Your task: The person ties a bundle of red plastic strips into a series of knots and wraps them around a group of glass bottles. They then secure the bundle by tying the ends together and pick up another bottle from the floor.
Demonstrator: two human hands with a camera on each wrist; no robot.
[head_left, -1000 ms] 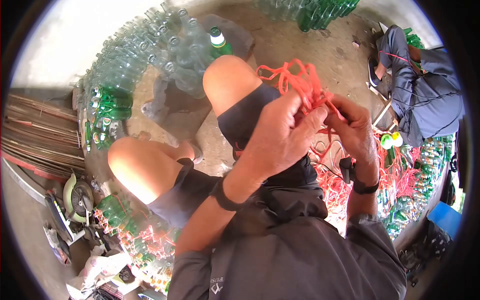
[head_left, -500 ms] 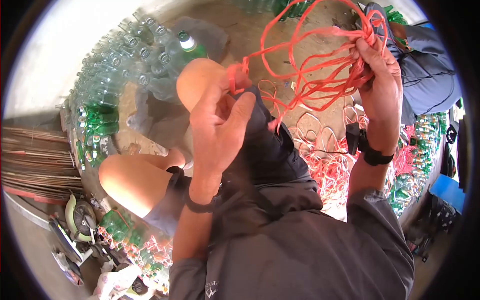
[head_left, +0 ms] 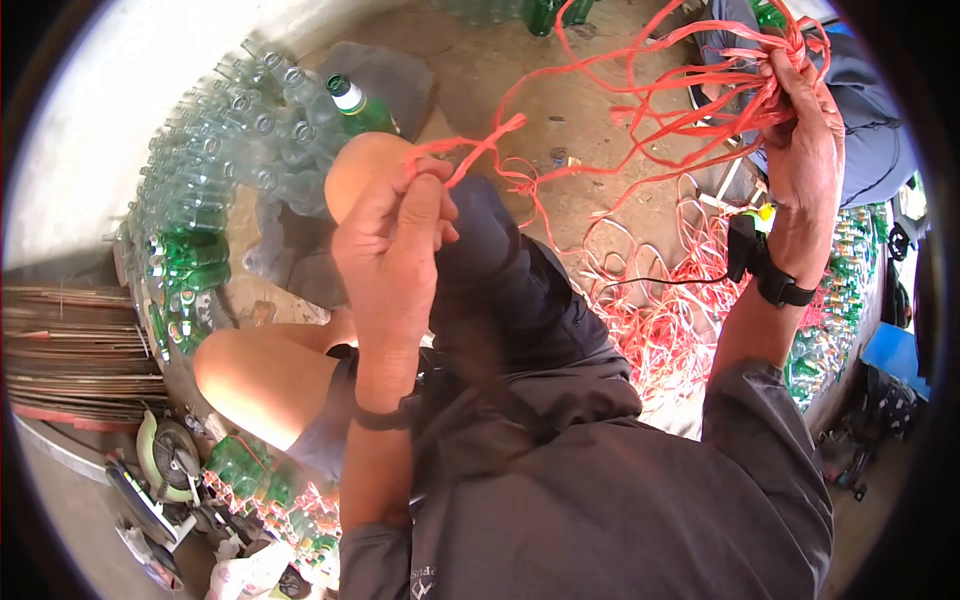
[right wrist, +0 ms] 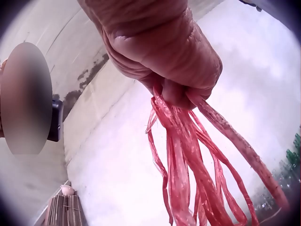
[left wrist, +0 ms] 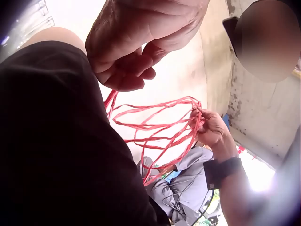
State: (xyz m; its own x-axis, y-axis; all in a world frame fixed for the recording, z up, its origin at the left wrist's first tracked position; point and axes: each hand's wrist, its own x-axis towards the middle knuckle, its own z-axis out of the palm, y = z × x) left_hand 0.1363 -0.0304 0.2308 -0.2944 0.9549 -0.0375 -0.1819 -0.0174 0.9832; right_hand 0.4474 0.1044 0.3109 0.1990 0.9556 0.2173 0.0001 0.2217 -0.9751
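Observation:
A looped bundle of red plastic twine hangs from my right hand, raised at the upper right, which grips it at its gathered end. In the right wrist view the strands drop from between the thumb and curled fingers. My left hand is over the bent knee and pinches a loose end of the twine between thumb and fingers. Slack strands run between the two hands. From the left wrist view, the left fingers are curled, with the twine leaving below them.
A heap of red twine covers the floor below the right forearm. Rows of clear bottles stand at the left, with a green bottle by the knee. Another person in grey clothes sits at the right. Stacked thin strips lie far left.
The hands have moved apart from close together. The right hand has gone up and right with the twine bundle, spreading its loops; the left has gone left and now pinches a loose end.

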